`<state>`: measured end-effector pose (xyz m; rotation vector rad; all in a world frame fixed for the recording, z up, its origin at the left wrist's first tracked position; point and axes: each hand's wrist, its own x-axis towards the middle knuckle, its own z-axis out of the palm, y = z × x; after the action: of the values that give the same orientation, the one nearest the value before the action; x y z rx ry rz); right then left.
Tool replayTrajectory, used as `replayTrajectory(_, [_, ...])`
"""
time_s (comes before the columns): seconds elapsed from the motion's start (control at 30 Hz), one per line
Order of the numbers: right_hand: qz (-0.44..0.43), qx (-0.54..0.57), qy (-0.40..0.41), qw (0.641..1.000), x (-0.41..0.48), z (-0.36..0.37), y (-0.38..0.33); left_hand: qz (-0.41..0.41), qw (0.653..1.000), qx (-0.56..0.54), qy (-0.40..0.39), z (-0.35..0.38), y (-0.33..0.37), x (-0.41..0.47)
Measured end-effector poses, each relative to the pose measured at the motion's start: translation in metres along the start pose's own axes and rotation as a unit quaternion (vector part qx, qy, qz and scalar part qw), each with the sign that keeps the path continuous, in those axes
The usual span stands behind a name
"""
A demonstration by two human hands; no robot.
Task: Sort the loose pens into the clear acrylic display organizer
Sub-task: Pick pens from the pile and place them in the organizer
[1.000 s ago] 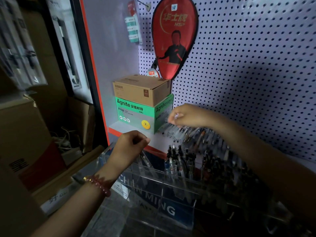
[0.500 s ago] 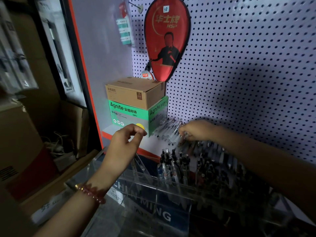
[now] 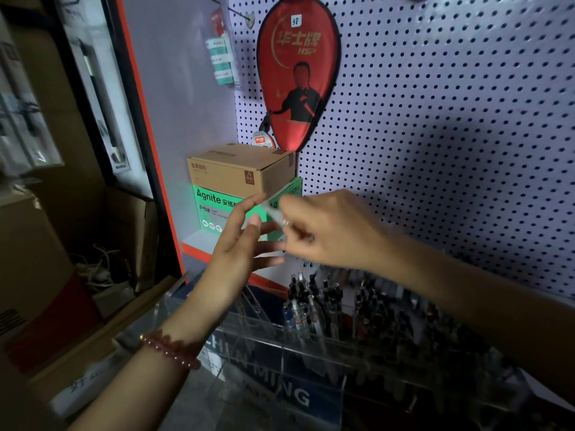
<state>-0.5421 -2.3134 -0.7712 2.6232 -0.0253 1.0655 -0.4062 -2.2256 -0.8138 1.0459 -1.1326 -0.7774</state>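
Pinching clear pen (image 3: pixel 275 214): right hand (image 3: pixel 326 231); left hand (image 3: pixel 239 247) spread, just beside it.

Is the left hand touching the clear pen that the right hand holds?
Cannot tell. Head view: the left hand, fingers straight, overlaps the clear pen pinched in the right hand, but motion blur hides any contact or gap.

— Any brands?
— "Agnite" on the green box (image 3: pixel 217 209), nine o'clock. "华士牌 HSP" on the red racket cover (image 3: pixel 298 88), twelve o'clock, its white tag (image 3: pixel 296 21) reading "38".
— Lower down?
— "MING" on the blue sign (image 3: pixel 280 391) inside the organizer (image 3: pixel 314 345), six o'clock.
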Motion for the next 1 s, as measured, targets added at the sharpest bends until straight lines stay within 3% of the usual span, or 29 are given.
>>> replayTrajectory(0.13, [-0.097,0.012,-0.063,0.993,-0.004,0.009,-0.020,-0.008,0.998,-0.047,0.029,-0.001,0.000,0.001])
replayTrajectory(0.2, [-0.033,0.054,-0.114,0.992,-0.005,0.014,-0.007,0.004,0.998,-0.042,0.053,-0.003,-0.001,0.003])
replayTrajectory(0.27, [0.089,0.083,-0.153,0.981,-0.010,0.025,0.020,0.005,0.997,-0.028,0.070,-0.004,-0.002,0.005])
replayTrajectory(0.33, [0.213,0.107,-0.244,0.940,-0.024,0.043,0.059,-0.007,0.996,-0.010,0.084,-0.007,-0.005,0.006])
replayTrajectory(0.37, [0.257,0.116,-0.325,0.903,-0.032,0.051,0.074,-0.012,0.996,0.003,0.085,-0.008,-0.006,0.007])
replayTrajectory(0.43, [0.266,0.074,-0.489,0.827,-0.048,0.067,0.090,-0.022,0.996,0.027,0.086,-0.010,-0.010,0.008])
replayTrajectory(0.5, [0.254,0.037,-0.541,0.801,-0.058,0.078,0.094,-0.030,0.995,0.038,0.087,-0.012,-0.012,0.010])
replayTrajectory(0.63, [0.199,0.001,-0.490,0.848,-0.055,0.079,0.093,-0.025,0.994,0.052,0.096,-0.015,-0.012,0.011])
replayTrajectory(0.83, [0.155,-0.072,-0.453,0.875,-0.056,0.069,0.094,-0.032,0.992,0.063,0.107,-0.017,-0.013,0.009])
replayTrajectory(0.9, [0.169,-0.066,-0.397,0.900,-0.047,0.058,0.096,-0.023,0.990,0.075,0.115,-0.017,-0.012,0.008])
replayTrajectory(1.0, [0.105,-0.104,-0.245,0.958,-0.030,0.043,0.092,-0.042,0.988,0.052,0.141,-0.016,-0.008,0.005])
